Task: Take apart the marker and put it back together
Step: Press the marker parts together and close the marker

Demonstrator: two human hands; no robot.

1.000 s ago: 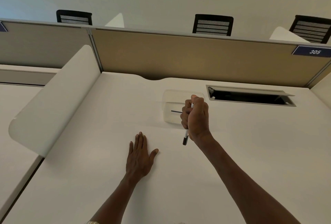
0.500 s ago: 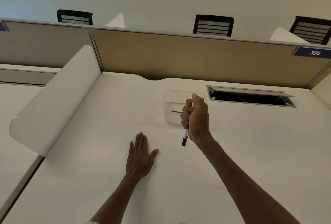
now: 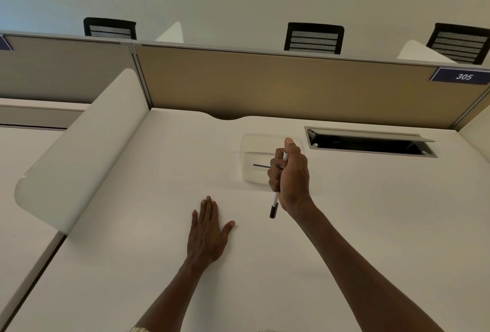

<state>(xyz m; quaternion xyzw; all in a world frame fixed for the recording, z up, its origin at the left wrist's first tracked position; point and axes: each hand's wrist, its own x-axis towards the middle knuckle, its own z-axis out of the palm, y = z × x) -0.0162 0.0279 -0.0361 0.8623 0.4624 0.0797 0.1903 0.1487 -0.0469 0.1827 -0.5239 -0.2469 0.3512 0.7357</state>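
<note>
Overhead, pale wall; below, white desk (image 3: 344,225) against tan partition (image 3: 265,85)

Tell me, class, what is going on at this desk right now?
A person sits at a white desk. The right hand grips a white marker in a fist, its dark end pointing down toward the desk. The left hand lies flat on the desk, fingers straight, holding nothing. Behind the right hand sits a clear plastic container with a thin dark stick inside. The marker looks whole at this moment.
</note>
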